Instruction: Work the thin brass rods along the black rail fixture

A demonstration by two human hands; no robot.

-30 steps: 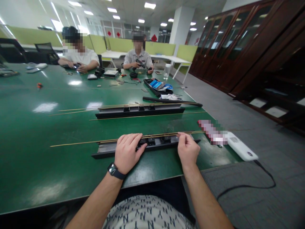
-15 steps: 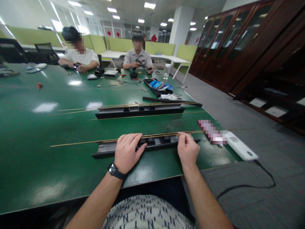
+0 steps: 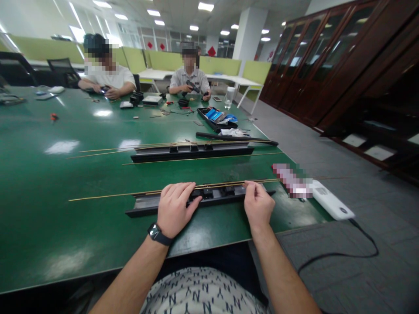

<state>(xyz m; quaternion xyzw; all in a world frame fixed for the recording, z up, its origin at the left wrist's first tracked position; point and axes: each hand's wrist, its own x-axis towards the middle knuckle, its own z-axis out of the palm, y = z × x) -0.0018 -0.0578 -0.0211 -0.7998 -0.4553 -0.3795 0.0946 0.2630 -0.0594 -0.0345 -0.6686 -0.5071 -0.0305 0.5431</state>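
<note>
A long black power-strip housing [image 3: 216, 195] lies near the front edge of the green table [image 3: 65, 174], with thin brass strips [image 3: 114, 195] running along it and sticking out to the left. My left hand [image 3: 175, 208], with a watch on the wrist, rests flat on the housing's left-middle part, fingers stretched over it. My right hand [image 3: 258, 204] presses on the housing's right end, its fingertips curled down onto the brass strips there.
A second black housing [image 3: 193, 152] with brass strips lies further back. A white power strip [image 3: 330, 200] with a black cable hangs off the table's right corner. A tray of tools [image 3: 216, 118] and a water bottle [image 3: 229, 98] stand beyond. Two people work at the far side.
</note>
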